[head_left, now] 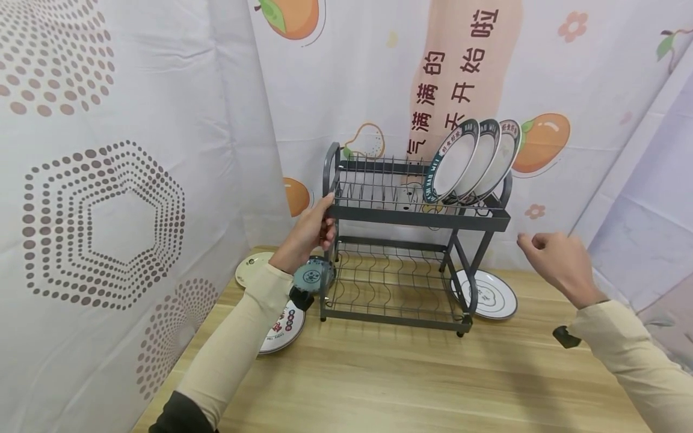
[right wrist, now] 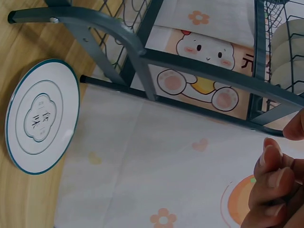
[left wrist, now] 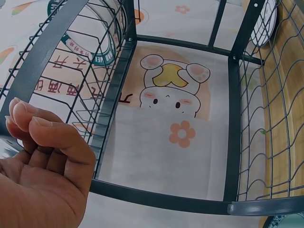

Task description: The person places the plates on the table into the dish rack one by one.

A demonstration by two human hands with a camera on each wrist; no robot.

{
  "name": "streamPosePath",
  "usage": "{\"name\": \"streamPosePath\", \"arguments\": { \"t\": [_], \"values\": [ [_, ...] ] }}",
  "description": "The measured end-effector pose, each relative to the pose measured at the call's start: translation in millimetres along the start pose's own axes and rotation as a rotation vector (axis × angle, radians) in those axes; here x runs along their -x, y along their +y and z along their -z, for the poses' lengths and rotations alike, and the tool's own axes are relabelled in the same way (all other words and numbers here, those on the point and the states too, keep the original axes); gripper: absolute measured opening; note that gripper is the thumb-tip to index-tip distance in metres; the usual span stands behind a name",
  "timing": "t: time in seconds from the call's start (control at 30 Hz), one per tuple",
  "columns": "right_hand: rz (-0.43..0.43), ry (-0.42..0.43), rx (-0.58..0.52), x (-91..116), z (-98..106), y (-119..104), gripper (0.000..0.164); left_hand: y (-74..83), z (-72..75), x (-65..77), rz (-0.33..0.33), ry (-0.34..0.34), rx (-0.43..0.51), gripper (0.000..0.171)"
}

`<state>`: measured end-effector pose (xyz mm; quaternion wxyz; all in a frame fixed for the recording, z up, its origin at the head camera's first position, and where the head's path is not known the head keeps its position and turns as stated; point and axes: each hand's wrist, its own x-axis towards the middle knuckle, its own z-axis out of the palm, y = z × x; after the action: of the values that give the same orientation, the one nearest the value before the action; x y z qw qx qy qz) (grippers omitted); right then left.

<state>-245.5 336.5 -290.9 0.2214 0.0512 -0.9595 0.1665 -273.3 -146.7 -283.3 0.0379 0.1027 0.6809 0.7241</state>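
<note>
A dark grey two-tier dish rack [head_left: 417,218] stands on the wooden table. Three white plates [head_left: 456,161] with patterned, lettered rims lean upright at the right end of its upper tier. My left hand [head_left: 307,234] is at the upper left front corner of the rack, one fingertip right at the frame. In the left wrist view its other fingers [left wrist: 59,135] curl loosely, with nothing visible in the palm. My right hand [head_left: 557,261] hovers to the right of the rack, apart from it. The right wrist view shows its fingers [right wrist: 270,190] loosely bent and holding nothing.
A white dark-rimmed plate [head_left: 489,294] lies by the rack's right legs. To the left lie a cream plate [head_left: 250,267], a blue patterned dish [head_left: 311,276] and a white plate with red characters [head_left: 281,331]. Printed curtains [head_left: 335,78] hang behind and at the sides.
</note>
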Motion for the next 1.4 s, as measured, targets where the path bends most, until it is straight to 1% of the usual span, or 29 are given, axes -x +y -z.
{"name": "streamPosePath", "arguments": {
  "t": [0.1,0.3,0.63,0.77,0.97,1.2,1.4],
  "values": [
    [-0.004,-0.004,0.005,3.1,-5.6,7.4,0.054,-0.6,-0.1,0.9,0.004,-0.003,0.002,0.06],
    [-0.018,-0.01,0.022,10.3,-18.0,22.9,0.053,-1.8,-0.3,1.4,-0.01,-0.015,0.022,0.058],
    [-0.051,-0.075,0.023,23.1,-37.8,46.1,0.053,-3.9,0.8,1.6,-0.034,-0.024,0.038,0.056],
    [-0.088,-0.131,0.029,27.7,-43.4,56.2,0.053,-4.3,0.6,1.3,-0.037,-0.028,0.037,0.056],
    [-0.151,-0.247,0.012,33.3,-52.9,71.1,0.055,-5.6,0.9,0.4,-0.048,-0.025,0.032,0.057],
    [-0.171,-0.343,-0.007,41.1,-70.8,87.4,0.057,-5.5,0.6,0.7,-0.055,-0.023,0.03,0.057],
    [-0.165,-0.395,0.003,48.4,-82.8,96.4,0.06,-5.3,-0.5,0.6,-0.057,-0.023,0.034,0.058]
  ]
}}
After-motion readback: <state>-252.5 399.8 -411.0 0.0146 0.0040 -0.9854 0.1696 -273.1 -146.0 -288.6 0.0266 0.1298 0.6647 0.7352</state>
